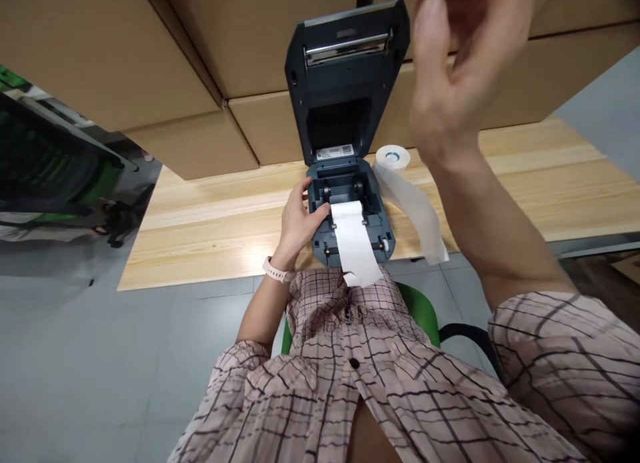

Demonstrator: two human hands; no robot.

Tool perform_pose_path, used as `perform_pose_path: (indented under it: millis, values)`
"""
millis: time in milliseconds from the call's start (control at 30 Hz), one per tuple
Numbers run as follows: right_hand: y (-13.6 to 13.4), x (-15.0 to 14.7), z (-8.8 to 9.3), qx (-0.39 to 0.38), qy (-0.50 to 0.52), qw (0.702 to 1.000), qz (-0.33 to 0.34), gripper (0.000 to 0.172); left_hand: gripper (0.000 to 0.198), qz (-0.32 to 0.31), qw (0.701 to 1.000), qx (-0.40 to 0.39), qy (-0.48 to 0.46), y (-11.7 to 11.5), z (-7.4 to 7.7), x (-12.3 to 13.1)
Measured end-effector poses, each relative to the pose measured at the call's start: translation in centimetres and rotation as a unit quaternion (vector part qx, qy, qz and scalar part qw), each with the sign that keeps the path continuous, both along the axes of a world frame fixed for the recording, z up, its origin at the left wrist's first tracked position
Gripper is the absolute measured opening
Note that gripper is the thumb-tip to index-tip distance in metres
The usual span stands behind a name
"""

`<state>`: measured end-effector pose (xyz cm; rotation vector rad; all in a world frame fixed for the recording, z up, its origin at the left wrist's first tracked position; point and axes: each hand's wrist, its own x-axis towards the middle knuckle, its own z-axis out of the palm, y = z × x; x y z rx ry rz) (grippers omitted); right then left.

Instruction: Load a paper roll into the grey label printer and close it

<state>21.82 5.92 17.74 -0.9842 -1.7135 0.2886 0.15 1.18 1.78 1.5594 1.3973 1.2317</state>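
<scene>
A dark label printer (320, 246) stands at the table's front edge with its lid (350, 83) tilted up and back. Inside it sits a small white paper roll (347, 209), its strip (356, 253) hanging over the front with a torn end. My left hand (299, 219) grips the printer's left rim, thumb on the inner side and fingers outside. Close to the camera, my right hand (457, 69) is raised, slightly blurred, thumb apart from the curled fingers. Nothing shows in it, though the fingertips are cut off at the top.
Right of the printer, a second paper roll (393, 156) has a long loose strip (420, 216) trailing forward. Cardboard boxes (170, 139) line the back of the wooden table (215, 216). A green chair (419, 309) is under me. Dark chairs (50, 156) stand at far left.
</scene>
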Motion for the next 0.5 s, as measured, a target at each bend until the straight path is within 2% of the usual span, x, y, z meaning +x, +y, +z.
perform_pose_path:
  millis: [33, 67, 167, 233, 300, 400, 500]
  values:
    - [-1.2, 0.2, -0.9, 0.021, -0.053, 0.998, 0.007, 0.035, 0.064, -0.002, 1.0, 0.002, 0.01, 0.3, 0.0, -0.1]
    - [-2.1, 0.4, -2.0, 0.007, -0.122, 0.992, 0.036, 0.03, 0.065, -0.003, 1.0, 0.003, 0.019, 0.5, 0.0, -0.1]
    - [-2.9, 0.7, -5.9, -0.114, -0.314, 0.928, 0.164, 0.025, 0.07, -0.006, 0.999, 0.01, 0.035, 0.9, -0.2, -0.2]
    - [-2.2, 0.6, -8.1, -0.14, -0.365, 0.895, 0.216, 0.027, 0.071, -0.011, 0.999, 0.012, 0.03, 0.9, -0.3, -0.2]
    - [-1.4, 0.4, -9.6, -0.139, -0.381, 0.877, 0.256, 0.03, 0.071, -0.023, 0.999, 0.012, 0.018, 0.6, -0.2, -0.4]
    - [-0.6, 0.0, -10.0, -0.146, -0.401, 0.858, 0.287, 0.031, 0.076, -0.071, 0.997, 0.018, -0.012, 0.1, 0.2, -0.7]
    - [-0.2, 0.2, -8.6, -0.179, -0.39, 0.842, 0.327, 0.04, 0.075, -0.092, 0.994, 0.029, -0.042, -0.3, 0.5, -1.0]
